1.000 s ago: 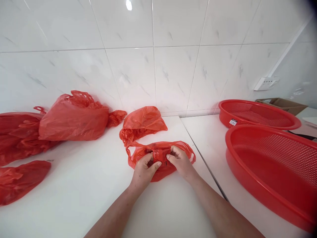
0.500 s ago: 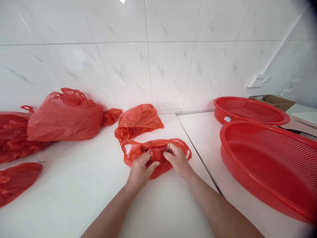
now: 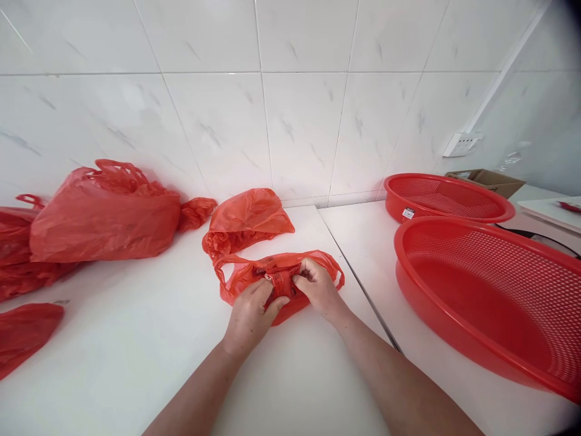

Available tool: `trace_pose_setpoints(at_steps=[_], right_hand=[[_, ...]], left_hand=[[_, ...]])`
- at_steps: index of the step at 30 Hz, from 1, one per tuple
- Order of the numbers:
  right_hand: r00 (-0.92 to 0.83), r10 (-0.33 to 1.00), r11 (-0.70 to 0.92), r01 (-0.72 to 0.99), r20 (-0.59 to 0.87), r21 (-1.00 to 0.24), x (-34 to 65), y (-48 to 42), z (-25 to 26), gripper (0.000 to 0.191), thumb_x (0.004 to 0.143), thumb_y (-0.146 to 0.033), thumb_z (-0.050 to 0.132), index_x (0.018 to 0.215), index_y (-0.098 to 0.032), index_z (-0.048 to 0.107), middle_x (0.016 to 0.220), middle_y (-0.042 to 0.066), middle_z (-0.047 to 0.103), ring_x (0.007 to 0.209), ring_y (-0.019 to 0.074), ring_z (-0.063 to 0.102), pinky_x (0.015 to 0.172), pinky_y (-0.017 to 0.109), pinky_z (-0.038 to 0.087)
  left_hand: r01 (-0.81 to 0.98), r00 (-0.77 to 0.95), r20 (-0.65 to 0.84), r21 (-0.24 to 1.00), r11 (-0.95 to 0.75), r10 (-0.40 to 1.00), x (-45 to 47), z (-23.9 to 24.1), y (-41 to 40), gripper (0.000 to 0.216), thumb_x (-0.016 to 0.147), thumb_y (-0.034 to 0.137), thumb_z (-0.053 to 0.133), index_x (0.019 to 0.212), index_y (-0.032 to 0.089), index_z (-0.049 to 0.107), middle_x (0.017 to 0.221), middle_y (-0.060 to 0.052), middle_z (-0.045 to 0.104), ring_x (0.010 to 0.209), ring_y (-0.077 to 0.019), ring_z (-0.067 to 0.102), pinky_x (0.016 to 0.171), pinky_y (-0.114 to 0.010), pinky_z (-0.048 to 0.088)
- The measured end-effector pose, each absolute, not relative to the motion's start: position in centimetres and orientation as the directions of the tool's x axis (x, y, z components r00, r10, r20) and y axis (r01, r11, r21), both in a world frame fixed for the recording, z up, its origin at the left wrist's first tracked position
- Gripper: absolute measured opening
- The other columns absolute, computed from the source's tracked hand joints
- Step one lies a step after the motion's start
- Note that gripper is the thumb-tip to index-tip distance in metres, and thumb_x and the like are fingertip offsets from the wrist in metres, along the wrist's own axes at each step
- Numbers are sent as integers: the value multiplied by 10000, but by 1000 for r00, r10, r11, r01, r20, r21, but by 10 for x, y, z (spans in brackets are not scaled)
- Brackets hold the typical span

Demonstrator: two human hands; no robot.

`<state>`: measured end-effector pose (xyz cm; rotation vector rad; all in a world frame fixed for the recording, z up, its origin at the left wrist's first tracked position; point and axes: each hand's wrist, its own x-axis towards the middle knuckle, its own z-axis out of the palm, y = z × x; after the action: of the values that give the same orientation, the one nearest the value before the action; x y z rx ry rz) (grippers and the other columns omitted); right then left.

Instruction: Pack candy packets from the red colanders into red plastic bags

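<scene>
A red plastic carrier bag (image 3: 324,264) lies spread on the white table with its mouth open and its handle loops to the sides. Inside it is a small red printed packet (image 3: 282,282). My left hand (image 3: 254,312) grips the packet's left side, thumb in front, with some fingertips hidden by the bag. From the right, my right hand (image 3: 318,287) pinches the packet's other side, fingers bent. Other contents of the bag are dark and hard to make out. Just behind lies another crumpled red plastic bag (image 3: 247,218).
Large full red bags (image 3: 109,212) stand at the back left, with a smaller red bag (image 3: 29,330) in front. Two red plastic baskets (image 3: 472,303) occupy the right. Behind them are a cardboard box (image 3: 494,181) and a wall socket (image 3: 462,144). A seam (image 3: 358,281) divides the tabletops.
The view has turned slightly right, so everything appears shifted left. Both hands stay at the packet inside the bag, and the packet looks slightly tilted compared with before.
</scene>
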<state>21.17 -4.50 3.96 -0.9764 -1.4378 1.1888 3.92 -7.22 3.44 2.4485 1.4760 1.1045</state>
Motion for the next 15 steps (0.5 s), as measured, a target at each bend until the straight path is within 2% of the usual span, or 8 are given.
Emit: trace_pose_setpoints(at_steps=[15], right_hand=[[-145, 968, 207, -11, 206, -978, 210, -47, 42, 96, 778, -199, 519, 706, -230, 464, 691, -33, 504, 622, 129, 459, 569, 270, 398]], left_hand=[[775, 380, 661, 155, -613, 647, 40, 34, -72, 306, 905, 304, 535, 656, 188, 400, 643, 7, 479, 559, -123, 431, 491, -244, 317]])
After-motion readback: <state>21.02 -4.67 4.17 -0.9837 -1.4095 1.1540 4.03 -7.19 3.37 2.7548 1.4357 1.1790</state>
